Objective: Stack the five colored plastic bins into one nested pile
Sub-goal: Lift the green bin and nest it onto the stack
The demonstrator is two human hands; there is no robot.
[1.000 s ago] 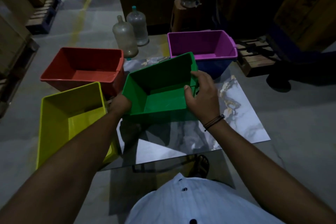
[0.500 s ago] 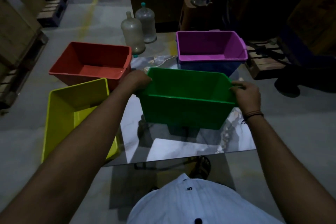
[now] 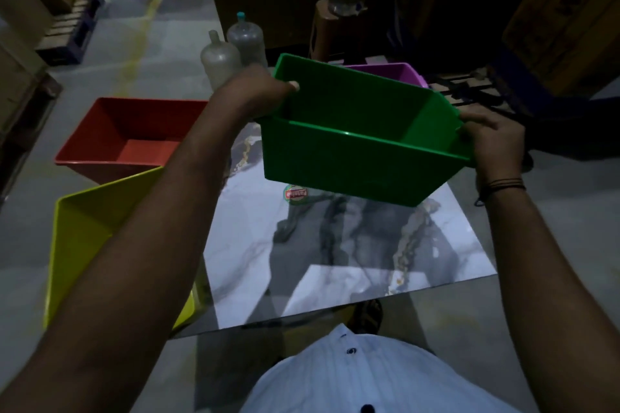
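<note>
Currently both hands grip the green rectangular plastic bin by its end walls, left hand and right hand, holding it tilted in the air above the marble-patterned tabletop, in front of the purple plastic bin; the red plastic bin and yellow plastic bin sit to the left.

The green bin is smooth plastic with a slight sheen along its rim. The marble-patterned worktop is glossy and mirror-like. The floor looks matt concrete.
</note>
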